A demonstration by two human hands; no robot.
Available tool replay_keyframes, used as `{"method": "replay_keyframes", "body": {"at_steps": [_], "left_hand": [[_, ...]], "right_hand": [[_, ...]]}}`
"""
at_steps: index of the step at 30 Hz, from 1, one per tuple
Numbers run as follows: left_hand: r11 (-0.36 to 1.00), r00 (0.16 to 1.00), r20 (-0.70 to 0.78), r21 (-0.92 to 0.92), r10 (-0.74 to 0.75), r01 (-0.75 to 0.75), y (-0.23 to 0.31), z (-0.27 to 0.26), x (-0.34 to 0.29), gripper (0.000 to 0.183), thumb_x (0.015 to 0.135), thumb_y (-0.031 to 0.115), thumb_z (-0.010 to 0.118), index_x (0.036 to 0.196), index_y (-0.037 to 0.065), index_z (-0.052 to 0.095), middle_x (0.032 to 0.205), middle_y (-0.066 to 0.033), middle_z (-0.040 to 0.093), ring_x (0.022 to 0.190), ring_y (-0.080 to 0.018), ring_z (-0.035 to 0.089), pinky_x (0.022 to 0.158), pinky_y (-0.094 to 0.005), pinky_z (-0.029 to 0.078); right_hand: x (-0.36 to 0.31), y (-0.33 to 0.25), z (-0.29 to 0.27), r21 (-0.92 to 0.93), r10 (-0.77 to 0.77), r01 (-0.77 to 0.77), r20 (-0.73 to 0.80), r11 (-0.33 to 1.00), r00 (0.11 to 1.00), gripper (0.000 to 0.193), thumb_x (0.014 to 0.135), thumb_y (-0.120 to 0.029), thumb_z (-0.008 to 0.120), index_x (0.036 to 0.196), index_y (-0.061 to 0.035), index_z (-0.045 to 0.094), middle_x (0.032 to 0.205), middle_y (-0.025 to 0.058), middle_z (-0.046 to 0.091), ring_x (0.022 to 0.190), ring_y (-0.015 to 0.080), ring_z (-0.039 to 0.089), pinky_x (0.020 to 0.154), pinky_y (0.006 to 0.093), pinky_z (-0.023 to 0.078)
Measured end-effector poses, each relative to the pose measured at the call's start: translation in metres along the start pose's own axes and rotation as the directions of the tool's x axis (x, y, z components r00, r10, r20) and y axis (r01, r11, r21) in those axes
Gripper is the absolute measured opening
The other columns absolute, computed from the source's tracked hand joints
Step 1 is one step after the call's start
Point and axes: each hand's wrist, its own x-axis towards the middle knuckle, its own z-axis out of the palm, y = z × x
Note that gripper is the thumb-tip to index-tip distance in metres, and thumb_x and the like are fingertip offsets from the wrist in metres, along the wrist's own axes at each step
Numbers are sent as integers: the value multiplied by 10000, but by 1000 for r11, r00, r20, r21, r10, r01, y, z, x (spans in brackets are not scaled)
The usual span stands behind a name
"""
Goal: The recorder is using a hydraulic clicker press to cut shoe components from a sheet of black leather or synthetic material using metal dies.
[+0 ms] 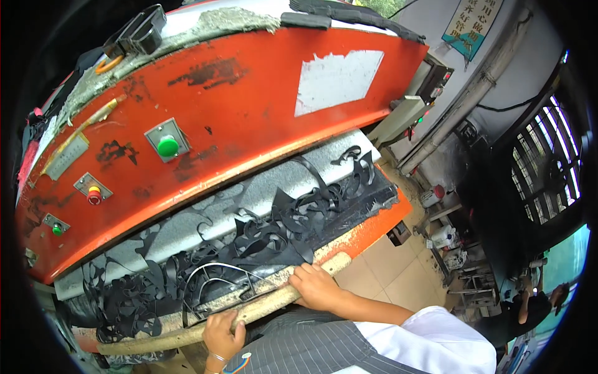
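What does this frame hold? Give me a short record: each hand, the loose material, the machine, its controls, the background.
Left hand: on a pale curved bar, fingers bent; grip firmness unclear
Right hand: on the same bar, farther right
Near the hands: thin metal frame, just beyond the bar
Loose material: tangled black scraps, partly over a grey slab
Machine: orange panel, paint worn in places
Controls: large green button, red button
Background: another person, lower right
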Motion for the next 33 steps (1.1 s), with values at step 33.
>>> {"method": "replay_keyframes", "body": {"at_steps": [33], "left_hand": [[953,955,61,-70,-290,294,1,24,32,73,845,96,662,875,49,710,847,-142,677,794,-312,642,732,-386,513]], "right_hand": [[242,234,-27,157,299,-259,-618,953,727,540,733,-208,781,1207,-23,599,986,182,623,937,343,573,844,417,477]]}}
